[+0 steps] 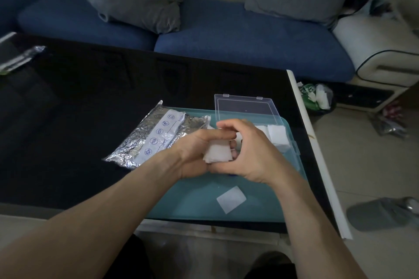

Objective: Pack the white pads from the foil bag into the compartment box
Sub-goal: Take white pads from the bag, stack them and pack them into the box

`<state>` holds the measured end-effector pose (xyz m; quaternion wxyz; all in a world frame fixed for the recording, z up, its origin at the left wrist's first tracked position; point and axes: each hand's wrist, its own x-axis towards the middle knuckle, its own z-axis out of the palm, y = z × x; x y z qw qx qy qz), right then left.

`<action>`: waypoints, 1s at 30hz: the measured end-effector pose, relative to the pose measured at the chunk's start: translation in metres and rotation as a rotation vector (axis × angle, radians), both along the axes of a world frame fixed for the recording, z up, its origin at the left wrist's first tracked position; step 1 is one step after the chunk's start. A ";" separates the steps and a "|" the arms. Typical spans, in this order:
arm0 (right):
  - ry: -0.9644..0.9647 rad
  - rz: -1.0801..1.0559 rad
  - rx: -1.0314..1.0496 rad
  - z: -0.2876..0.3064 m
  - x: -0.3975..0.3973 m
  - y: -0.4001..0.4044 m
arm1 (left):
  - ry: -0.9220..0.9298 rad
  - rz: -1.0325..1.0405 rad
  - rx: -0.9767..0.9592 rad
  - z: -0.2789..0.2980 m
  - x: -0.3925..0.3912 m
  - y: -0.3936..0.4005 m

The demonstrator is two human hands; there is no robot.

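Note:
A small stack of white pads (217, 154) sits between both hands above the teal mat (195, 197). My left hand (195, 149) grips the stack from the left. My right hand (247, 149) curls over it from the right, fingers hooked at the top. The silver foil bag (152, 136) lies flat to the left of my hands. Behind my hands is the clear compartment box (281, 140), its lid (246, 108) open and flat; white pads (276, 133) fill its right compartment. My hands hide most of the box. One loose white pad (231, 199) lies on the mat near me.
The mat lies on a black glossy table (79, 108) whose right edge (317, 149) is close to the box. A clear wrapper (20, 59) lies at the far left. A blue sofa with grey cushions stands behind. A small bin (317, 97) stands on the floor to the right.

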<state>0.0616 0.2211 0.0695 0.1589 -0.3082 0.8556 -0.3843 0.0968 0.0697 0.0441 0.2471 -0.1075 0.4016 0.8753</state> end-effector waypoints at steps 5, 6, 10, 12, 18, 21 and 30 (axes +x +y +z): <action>0.038 -0.021 0.129 -0.001 0.000 -0.001 | 0.038 -0.054 0.008 0.002 0.004 0.006; 0.043 -0.037 0.137 -0.002 0.000 -0.001 | 0.056 -0.070 0.011 0.004 0.005 0.006; -0.005 -0.058 0.100 -0.003 0.000 -0.001 | 0.062 -0.029 -0.043 0.005 0.005 0.007; 0.043 -0.042 0.164 -0.002 0.001 -0.003 | 0.036 0.062 -0.055 0.004 0.004 0.008; 0.017 -0.040 0.127 0.000 0.004 -0.006 | 0.005 0.012 -0.149 0.006 0.004 0.006; -0.167 0.035 0.111 -0.003 0.004 -0.003 | -0.013 0.001 -0.189 0.003 0.003 0.008; -0.179 -0.204 0.588 -0.018 0.013 0.020 | -0.062 0.013 -0.602 -0.006 0.006 0.012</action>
